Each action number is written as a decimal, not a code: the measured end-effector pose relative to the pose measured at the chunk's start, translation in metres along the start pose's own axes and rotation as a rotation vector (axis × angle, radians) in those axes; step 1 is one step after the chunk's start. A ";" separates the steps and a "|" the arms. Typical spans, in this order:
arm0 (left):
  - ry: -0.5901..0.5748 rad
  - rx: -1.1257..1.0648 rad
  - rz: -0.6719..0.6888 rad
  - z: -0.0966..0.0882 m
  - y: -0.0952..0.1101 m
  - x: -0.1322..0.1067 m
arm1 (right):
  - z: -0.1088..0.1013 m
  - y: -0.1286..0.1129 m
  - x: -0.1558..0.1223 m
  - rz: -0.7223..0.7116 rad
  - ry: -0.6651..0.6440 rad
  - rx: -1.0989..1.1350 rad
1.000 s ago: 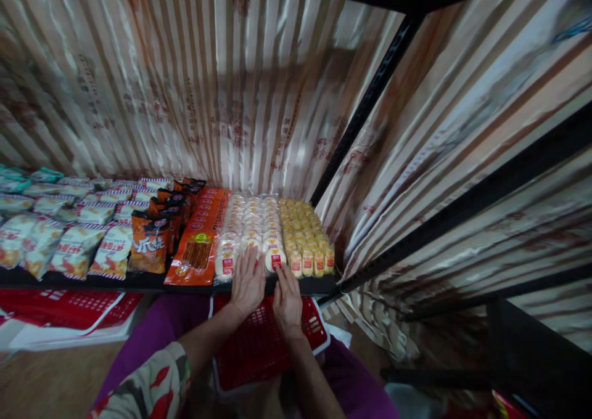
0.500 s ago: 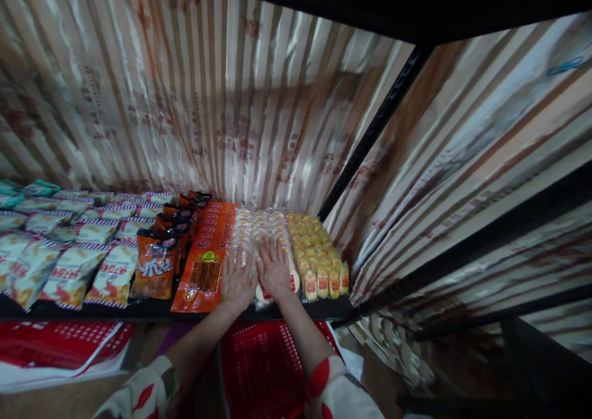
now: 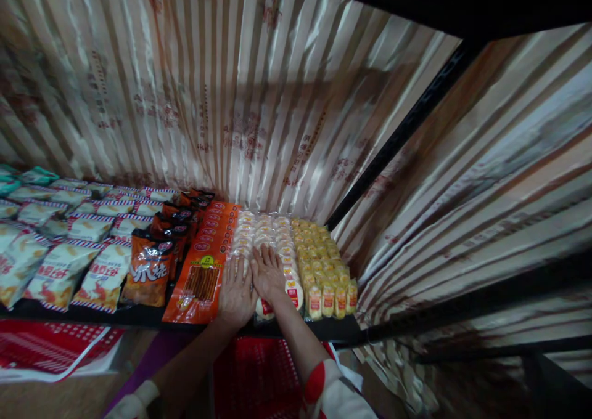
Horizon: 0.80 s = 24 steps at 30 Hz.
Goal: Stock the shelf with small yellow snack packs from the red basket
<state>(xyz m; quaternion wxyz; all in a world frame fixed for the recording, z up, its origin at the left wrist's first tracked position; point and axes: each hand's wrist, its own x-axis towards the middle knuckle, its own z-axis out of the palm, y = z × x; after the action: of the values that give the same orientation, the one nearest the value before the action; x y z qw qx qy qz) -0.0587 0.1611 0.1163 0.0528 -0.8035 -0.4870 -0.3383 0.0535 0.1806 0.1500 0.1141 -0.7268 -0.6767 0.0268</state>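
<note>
My left hand (image 3: pixel 237 292) lies flat, fingers stretched out, on the left side of the rows of white round wrapped crackers (image 3: pixel 291 271). Beside it, my right hand (image 3: pixel 268 275) rests palm down on the middle of the same rows, fingers extended. The two hands nearly touch at the thumbs, and neither grasps anything. Left of my left hand lies a long orange snack packet (image 3: pixel 200 283) with brown sticks showing in its window. To the right of the crackers stand rows of small yellow wrapped snacks (image 3: pixel 320 271).
Orange-and-black snack bags (image 3: pixel 147 271) and white bags with striped edges (image 3: pixel 102 274) fill the left of the black shelf (image 3: pixel 324 329). Red baskets (image 3: pixel 250 376) stand below. A black post (image 3: pixel 398 142) slants up at right, before striped sheeting (image 3: pixel 259 98).
The view has shifted slightly, so the shelf's front sits lower. Both hands stay flat on the crackers, with my right hand a little nearer to my left.
</note>
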 end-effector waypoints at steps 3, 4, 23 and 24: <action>-0.001 -0.002 -0.002 -0.004 0.000 0.007 | -0.008 0.000 0.005 -0.013 0.057 -0.004; -0.009 0.000 -0.005 -0.005 0.000 0.012 | -0.012 0.001 0.010 -0.020 0.072 -0.004; -0.400 0.130 -0.099 0.040 -0.012 0.094 | -0.002 0.040 0.067 0.053 -0.061 -0.087; -0.419 0.138 -0.100 0.039 -0.011 0.093 | -0.001 0.040 0.067 0.056 -0.073 -0.097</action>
<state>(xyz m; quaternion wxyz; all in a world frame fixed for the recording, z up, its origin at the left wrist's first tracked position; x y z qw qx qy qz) -0.0206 0.2528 0.1392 -0.0114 -0.8255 -0.5485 -0.1323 0.0984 0.2445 0.1506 0.0532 -0.7488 -0.6603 0.0234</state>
